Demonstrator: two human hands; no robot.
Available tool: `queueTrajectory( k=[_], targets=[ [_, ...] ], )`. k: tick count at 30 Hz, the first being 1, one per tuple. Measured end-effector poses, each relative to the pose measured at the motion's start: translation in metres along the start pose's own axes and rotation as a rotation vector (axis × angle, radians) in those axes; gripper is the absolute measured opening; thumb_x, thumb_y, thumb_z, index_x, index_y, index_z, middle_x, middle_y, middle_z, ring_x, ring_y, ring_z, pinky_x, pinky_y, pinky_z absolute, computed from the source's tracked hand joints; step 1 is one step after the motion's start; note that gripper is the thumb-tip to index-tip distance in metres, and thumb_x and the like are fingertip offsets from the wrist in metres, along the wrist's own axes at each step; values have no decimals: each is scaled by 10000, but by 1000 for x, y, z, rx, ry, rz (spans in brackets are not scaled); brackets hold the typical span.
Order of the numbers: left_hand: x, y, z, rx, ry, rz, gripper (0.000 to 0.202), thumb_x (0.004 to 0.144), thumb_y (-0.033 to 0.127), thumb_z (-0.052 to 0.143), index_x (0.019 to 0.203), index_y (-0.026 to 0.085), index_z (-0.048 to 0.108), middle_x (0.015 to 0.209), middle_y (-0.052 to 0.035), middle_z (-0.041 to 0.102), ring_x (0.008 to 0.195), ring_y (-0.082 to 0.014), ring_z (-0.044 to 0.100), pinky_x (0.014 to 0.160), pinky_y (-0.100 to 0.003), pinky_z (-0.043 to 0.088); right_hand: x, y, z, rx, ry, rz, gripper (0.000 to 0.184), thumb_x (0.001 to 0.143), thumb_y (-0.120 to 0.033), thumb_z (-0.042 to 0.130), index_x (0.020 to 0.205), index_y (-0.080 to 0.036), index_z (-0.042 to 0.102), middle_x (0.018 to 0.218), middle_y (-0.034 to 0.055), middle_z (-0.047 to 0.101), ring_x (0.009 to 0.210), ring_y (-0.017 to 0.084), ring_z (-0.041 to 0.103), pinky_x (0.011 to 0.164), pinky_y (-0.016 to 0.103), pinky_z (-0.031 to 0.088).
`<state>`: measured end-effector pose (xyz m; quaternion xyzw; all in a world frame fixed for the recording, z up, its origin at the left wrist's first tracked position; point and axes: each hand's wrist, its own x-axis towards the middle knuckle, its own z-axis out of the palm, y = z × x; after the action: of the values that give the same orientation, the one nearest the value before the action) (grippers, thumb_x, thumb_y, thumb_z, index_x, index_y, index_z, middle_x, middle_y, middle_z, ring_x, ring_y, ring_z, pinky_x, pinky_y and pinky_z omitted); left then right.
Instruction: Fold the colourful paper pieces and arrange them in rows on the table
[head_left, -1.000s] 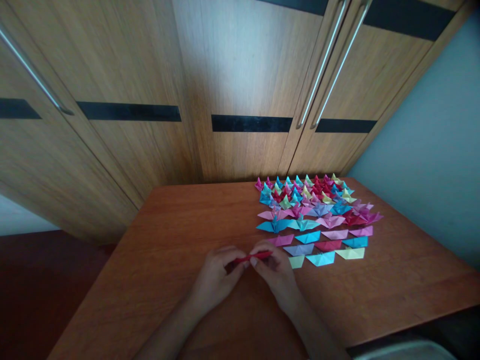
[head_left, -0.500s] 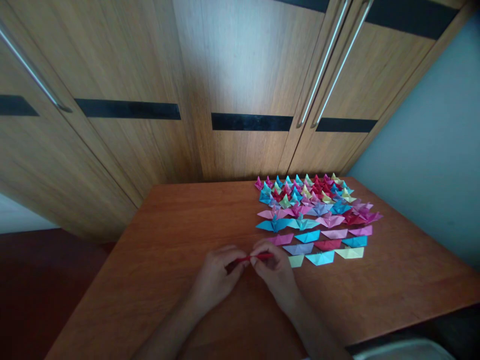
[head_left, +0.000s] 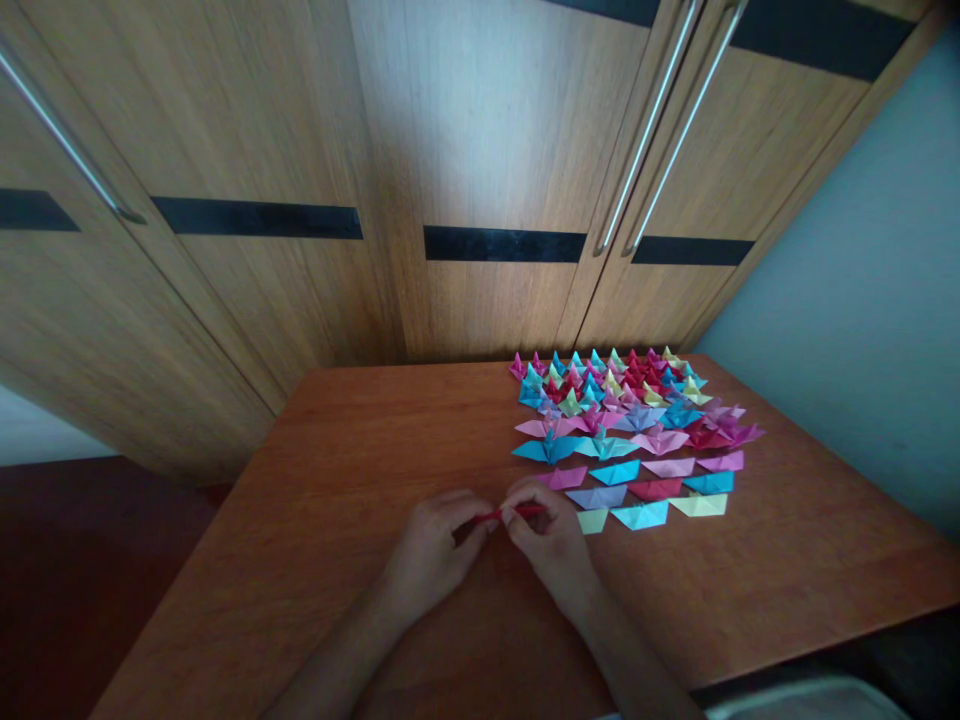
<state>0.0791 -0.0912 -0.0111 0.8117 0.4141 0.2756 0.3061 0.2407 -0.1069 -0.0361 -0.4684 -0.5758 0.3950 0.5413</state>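
Observation:
A small red folded paper [head_left: 531,511] is pinched between both my hands, just above the table. My left hand [head_left: 439,545] grips its left end between thumb and fingers. With thumb and forefinger, my right hand [head_left: 551,540] holds the paper's right part. Most of the paper is hidden by my fingers, so its full shape does not show. Close by on the right lie flat folded paper pieces, among them a light green one [head_left: 592,521], a cyan one [head_left: 640,515] and a pale yellow one [head_left: 699,505].
Behind those flat pieces stand rows of colourful origami cranes [head_left: 600,446] on the wooden table [head_left: 360,430]. A wooden wardrobe [head_left: 480,310] with metal handles rises at the table's far edge. A pale blue wall [head_left: 862,380] is on the right.
Nearly nothing differs. My fingertips shift very slightly on the red paper; both hands stay in the same place and keep their pinch.

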Motion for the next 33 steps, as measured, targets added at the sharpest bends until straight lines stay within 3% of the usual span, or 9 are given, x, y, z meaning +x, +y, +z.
queueTrajectory(
  k=[15, 19, 23, 33],
  targets=[
    [-1, -1, -1, 53, -7, 6, 163, 851, 160, 509, 833, 210, 663, 794, -10, 663, 759, -146, 598, 696, -240, 438, 0, -1, -7, 44, 52, 100, 93, 808, -221, 536, 725, -203, 575, 734, -11, 576, 733, 148, 543, 680, 254, 429],
    [-1, -3, -1, 57, -15, 13, 165, 843, 149, 507, 841, 208, 661, 804, -14, 662, 764, -150, 598, 708, -249, 442, -2, -3, -8, -61, -9, -32, 36, 804, -209, 558, 805, -209, 593, 812, 2, 595, 792, 159, 556, 722, 271, 438],
    [-1, -6, -1, 67, -23, 16, 163, 831, 136, 504, 812, 202, 651, 803, -19, 658, 768, -157, 602, 703, -254, 449, -5, -4, -5, -243, -56, -152, 110, 742, -155, 615, 834, -213, 596, 846, 14, 607, 813, 171, 551, 733, 291, 439],
    [-2, -14, -2, 308, -68, 87, 192, 869, 146, 477, 878, 218, 654, 810, -22, 620, 764, -160, 580, 691, -247, 440, 1, -7, -18, -572, -199, -317, 97, 826, -164, 576, 804, -232, 642, 836, 32, 616, 829, 198, 535, 743, 346, 425]
  ],
)
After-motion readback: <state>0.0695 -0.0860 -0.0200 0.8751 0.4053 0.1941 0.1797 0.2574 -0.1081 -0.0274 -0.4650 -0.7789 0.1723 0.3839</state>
